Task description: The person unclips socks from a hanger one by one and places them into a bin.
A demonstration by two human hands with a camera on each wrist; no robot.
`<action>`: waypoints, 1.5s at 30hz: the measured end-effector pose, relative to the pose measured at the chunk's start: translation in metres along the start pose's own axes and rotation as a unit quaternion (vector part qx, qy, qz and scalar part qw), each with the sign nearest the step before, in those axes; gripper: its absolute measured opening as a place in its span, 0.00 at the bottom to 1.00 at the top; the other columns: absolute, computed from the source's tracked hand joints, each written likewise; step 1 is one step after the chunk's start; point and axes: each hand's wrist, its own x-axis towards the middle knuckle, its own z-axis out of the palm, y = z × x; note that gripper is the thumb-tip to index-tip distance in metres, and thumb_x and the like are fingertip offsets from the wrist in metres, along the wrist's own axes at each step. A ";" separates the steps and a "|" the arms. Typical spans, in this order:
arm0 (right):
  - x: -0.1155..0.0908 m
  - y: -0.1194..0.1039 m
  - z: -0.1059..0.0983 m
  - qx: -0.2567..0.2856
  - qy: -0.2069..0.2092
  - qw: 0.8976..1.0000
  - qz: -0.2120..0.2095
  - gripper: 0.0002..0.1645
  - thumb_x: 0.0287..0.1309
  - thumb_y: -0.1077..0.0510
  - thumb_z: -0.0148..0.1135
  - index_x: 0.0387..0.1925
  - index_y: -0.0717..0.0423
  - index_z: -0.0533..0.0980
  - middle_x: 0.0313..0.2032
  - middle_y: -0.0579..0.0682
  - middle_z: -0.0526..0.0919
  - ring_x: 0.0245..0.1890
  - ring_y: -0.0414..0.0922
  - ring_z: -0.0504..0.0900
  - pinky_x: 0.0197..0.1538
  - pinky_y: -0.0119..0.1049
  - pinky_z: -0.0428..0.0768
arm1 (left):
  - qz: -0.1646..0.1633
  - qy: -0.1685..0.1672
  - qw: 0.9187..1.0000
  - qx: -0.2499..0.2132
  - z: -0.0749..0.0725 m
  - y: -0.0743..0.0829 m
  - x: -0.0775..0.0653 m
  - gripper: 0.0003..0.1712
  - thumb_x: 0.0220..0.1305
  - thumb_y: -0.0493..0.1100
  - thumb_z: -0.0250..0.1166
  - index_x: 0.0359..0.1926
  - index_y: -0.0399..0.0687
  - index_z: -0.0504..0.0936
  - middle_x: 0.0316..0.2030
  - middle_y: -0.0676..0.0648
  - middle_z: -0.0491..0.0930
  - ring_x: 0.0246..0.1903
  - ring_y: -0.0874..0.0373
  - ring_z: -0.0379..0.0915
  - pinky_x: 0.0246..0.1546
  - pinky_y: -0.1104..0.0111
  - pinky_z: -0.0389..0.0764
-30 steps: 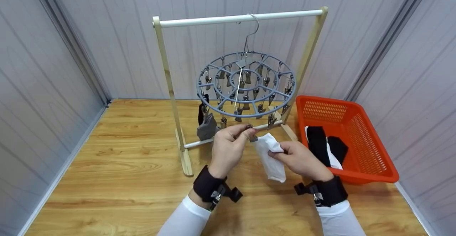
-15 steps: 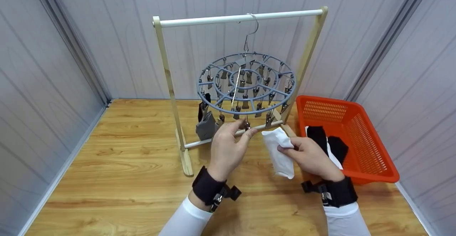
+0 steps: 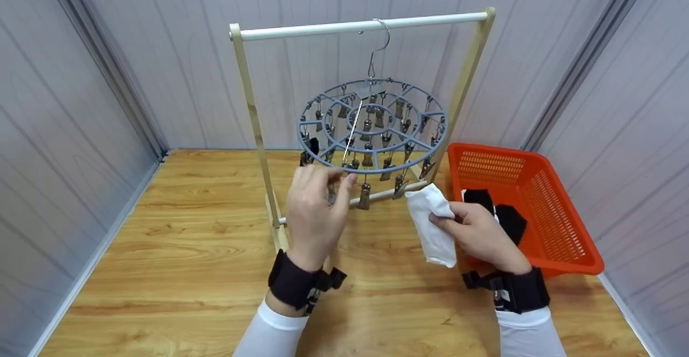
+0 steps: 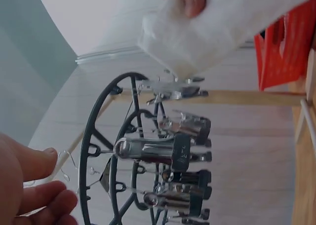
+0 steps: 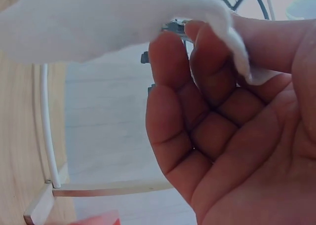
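Note:
In the head view my right hand [image 3: 479, 233] pinches a white sock [image 3: 433, 228] between thumb and fingers, to the right of the hanger's front. My left hand [image 3: 317, 211] is at the front left rim of the round grey clip hanger [image 3: 401, 168], fingertips right by the ring. The left wrist view has its thumb and fingers apart with nothing between them. Metal clips [image 3: 364, 196] dangle from the rings, the nearest just right of the left hand. A dark sock [image 3: 307, 156] hangs at the ring's left; what hangs below it is hidden behind the left hand.
The hanger hooks over the white bar [image 3: 323, 29] of a wooden stand, whose left post [image 3: 253, 114] rises behind the left hand. An orange basket [image 3: 573, 217] with black [image 3: 508, 222] and white cloth pieces stands on the right. Panelled walls enclose the wooden tabletop [image 3: 188, 249].
My left hand has let go of a front clip and moved left to the rim. The hanger's front has turned leftward. My right hand has drawn the white sock right and slightly up.

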 end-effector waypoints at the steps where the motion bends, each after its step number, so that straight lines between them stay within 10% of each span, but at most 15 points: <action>1: -0.001 0.000 -0.002 0.003 0.002 1.000 0.002 0.10 0.76 0.56 0.72 0.49 0.59 0.90 0.42 0.52 0.92 0.37 0.45 0.89 0.41 0.35 0.88 | 0.002 0.005 1.000 0.005 0.000 -0.001 0.001 0.13 0.72 0.44 0.78 0.46 0.38 0.89 0.41 0.43 0.86 0.44 0.48 0.77 0.48 0.57 0.80; 9: -0.008 -0.001 -0.016 0.006 0.042 0.999 0.014 0.13 0.79 0.57 0.69 0.54 0.62 0.88 0.47 0.57 0.93 0.41 0.46 0.90 0.43 0.35 0.89 | -0.001 -0.033 0.998 0.058 0.002 -0.006 -0.001 0.34 0.76 0.52 0.75 0.70 0.31 0.81 0.70 0.33 0.79 0.75 0.33 0.69 0.79 0.42 0.66; 18: -0.009 0.000 -0.022 0.062 0.147 0.987 0.016 0.13 0.79 0.60 0.69 0.53 0.67 0.87 0.42 0.61 0.92 0.34 0.42 0.90 0.37 0.33 0.89 | -0.014 -0.070 0.995 0.074 0.003 -0.007 -0.004 0.37 0.76 0.53 0.75 0.72 0.29 0.79 0.71 0.31 0.79 0.77 0.35 0.68 0.81 0.40 0.63; 31: -0.007 0.016 -0.038 -0.068 0.287 0.953 0.064 0.17 0.79 0.49 0.69 0.43 0.61 0.88 0.34 0.56 0.87 0.28 0.36 0.81 0.30 0.25 0.78 | -0.008 -0.075 0.995 0.067 0.007 -0.005 -0.005 0.34 0.75 0.51 0.75 0.69 0.31 0.82 0.69 0.34 0.82 0.78 0.35 0.68 0.81 0.39 0.63; 45: -0.004 0.052 -0.053 -0.094 0.212 0.963 0.140 0.26 0.83 0.42 0.62 0.47 0.64 0.85 0.31 0.52 0.86 0.28 0.40 0.81 0.29 0.31 0.78 | 0.003 -0.070 0.995 0.065 0.008 -0.005 -0.008 0.31 0.74 0.50 0.76 0.65 0.31 0.84 0.67 0.33 0.83 0.76 0.32 0.69 0.80 0.37 0.63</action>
